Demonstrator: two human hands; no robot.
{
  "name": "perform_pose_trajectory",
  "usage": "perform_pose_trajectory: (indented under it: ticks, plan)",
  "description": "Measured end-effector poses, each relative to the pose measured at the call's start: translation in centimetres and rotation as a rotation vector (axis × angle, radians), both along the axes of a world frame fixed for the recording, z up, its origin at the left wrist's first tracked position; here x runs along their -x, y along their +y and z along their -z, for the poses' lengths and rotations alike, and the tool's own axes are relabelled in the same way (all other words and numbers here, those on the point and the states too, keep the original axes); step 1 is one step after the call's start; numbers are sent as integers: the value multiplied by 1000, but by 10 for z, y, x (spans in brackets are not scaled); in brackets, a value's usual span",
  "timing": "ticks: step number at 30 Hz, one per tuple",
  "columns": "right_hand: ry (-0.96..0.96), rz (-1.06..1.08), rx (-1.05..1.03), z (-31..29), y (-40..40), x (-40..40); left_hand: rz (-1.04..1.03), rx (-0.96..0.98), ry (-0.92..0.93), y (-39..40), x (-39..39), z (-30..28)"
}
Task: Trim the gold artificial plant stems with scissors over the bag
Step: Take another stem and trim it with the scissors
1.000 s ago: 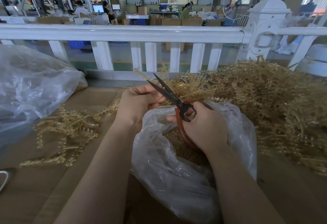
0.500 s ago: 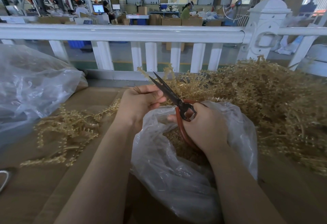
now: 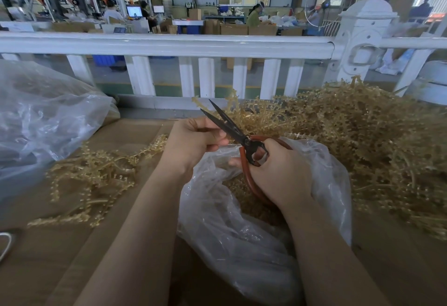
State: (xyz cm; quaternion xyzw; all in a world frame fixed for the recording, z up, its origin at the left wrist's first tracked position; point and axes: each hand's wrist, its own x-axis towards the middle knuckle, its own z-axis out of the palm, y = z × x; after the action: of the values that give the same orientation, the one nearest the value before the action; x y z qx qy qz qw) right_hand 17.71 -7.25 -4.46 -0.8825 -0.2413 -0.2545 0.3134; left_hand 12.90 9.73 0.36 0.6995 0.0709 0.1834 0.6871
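My right hand (image 3: 280,172) grips the red-handled scissors (image 3: 238,136), blades parted, over the open clear bag (image 3: 242,245) at the table's near edge. My left hand (image 3: 193,140) pinches a gold stem (image 3: 232,101) beside the blades. Untrimmed gold stems (image 3: 362,136) heap toward the far right corner.

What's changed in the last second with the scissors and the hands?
The red-handled black scissors opened their blades slightly around the gold plastic stem. Left hand still grips the stem, right hand still holds the handles over the clear plastic bag.

Head view, forward-down, close over hands (image 3: 242,158).
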Motion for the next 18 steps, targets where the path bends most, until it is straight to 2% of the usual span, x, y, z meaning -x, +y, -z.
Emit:
perform_pose_trajectory:
  ticks: [8, 13, 18]
  plan:
    - [47, -36, -15, 2, -1, -4, 15, 56, 7, 3, 0, 2]
    - [122, -56, -22, 2, -1, -4, 7, 158, 34, 1, 0, 0]
    - [266, -123, -276, 2, 2, -6, 11, 291, 123, -7, -2, 2]
